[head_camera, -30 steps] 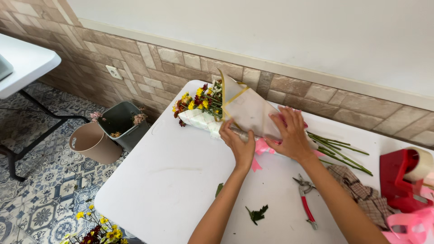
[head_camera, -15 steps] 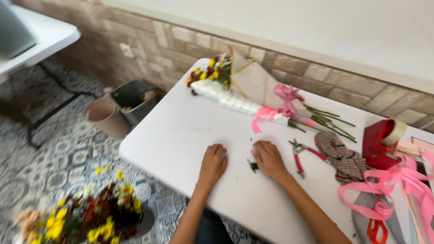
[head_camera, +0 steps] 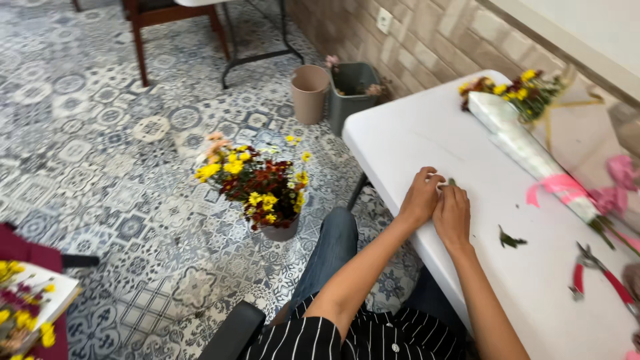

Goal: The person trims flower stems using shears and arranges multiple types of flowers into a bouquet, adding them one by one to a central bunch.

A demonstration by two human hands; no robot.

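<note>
My left hand (head_camera: 419,197) and my right hand (head_camera: 453,213) rest side by side near the front edge of the white table (head_camera: 427,127), fingers curled together over a small green scrap (head_camera: 451,181). What they hold is too small to tell. A wrapped bouquet (head_camera: 517,130) of yellow and dark red flowers, tied with a pink ribbon (head_camera: 567,188), lies at the table's far right. A loose leaf (head_camera: 510,239) sits just right of my right hand.
Red-handled cutters (head_camera: 600,275) lie at the table's right end. On the patterned tile floor a pot of yellow and red flowers (head_camera: 257,187) stands left of my knee. A beige bin (head_camera: 310,92) and a grey bin (head_camera: 353,93) stand by the brick wall.
My head has turned left and down, showing more floor. My hands have drawn closer together near the table's front edge, now touching, away from the bouquet.
</note>
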